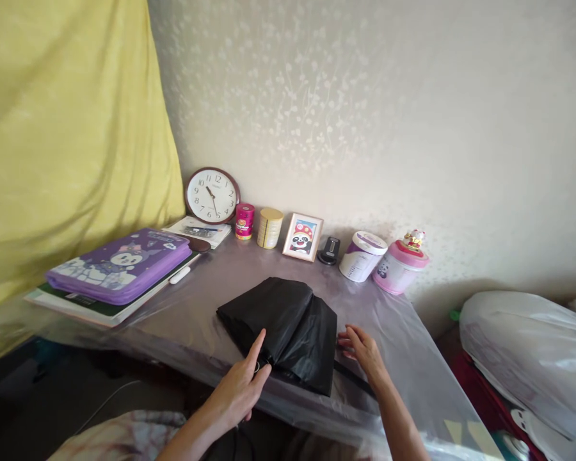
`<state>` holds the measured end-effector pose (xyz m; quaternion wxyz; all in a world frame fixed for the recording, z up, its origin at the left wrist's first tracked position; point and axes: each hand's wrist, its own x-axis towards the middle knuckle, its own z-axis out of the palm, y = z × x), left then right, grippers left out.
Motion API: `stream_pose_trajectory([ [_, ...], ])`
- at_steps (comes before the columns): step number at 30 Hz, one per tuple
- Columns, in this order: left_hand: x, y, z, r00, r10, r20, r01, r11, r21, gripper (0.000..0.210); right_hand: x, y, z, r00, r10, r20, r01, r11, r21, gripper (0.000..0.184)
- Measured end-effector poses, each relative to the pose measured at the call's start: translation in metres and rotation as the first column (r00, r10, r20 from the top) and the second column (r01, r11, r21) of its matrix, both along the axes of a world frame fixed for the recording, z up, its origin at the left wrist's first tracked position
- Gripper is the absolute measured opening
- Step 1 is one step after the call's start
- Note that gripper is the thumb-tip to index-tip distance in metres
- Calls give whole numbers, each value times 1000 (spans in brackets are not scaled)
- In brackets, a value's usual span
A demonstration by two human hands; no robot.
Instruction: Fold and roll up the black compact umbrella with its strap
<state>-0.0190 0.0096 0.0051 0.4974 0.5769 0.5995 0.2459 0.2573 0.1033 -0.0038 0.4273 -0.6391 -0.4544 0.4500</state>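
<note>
A folded black fabric item (288,326), possibly a collapsed umbrella, lies on the near middle of a table (403,358) covered with clear plastic. My left hand (242,384) rests on its near left edge, index finger stretched onto the fabric, fingers loosely curled. My right hand (362,349) touches its right edge with fingers bent. A thin black strap (355,381) runs from the fabric under my right wrist. Neither hand clearly grips it.
A purple cartoon case (120,262) lies on books at the left. Along the wall stand a clock (212,195), a pink tin (244,221), a gold tin (269,228), a framed picture (302,237), a white tub (362,256) and a pink jar (400,262). A white bag (532,358) sits right.
</note>
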Motion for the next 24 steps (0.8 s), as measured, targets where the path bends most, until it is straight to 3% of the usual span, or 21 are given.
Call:
stream_pose_trajectory([
  [7, -2, 0, -7, 997, 30, 74, -30, 1000, 4, 61, -25, -13, 15, 971, 67, -231, -68, 998, 2, 42],
  [12, -2, 0, -5, 997, 35, 71, -35, 999, 0, 61, -39, -17, 19, 994, 88, -67, -91, 995, -50, 43],
  [17, 0, -2, 0, 1000, 9, -21, -9, 1000, 1, 61, -48, -21, 9, 992, 69, 106, -64, 997, -54, 45],
  [21, 2, -4, 3, 991, -9, -132, 15, 999, 50, 59, -47, -21, -1, 990, 26, 140, -34, 998, 54, 43],
  [24, 4, -5, 3, 958, -1, -288, 42, 990, 136, 59, -45, -20, -2, 997, 14, 81, -20, 997, 72, 43],
])
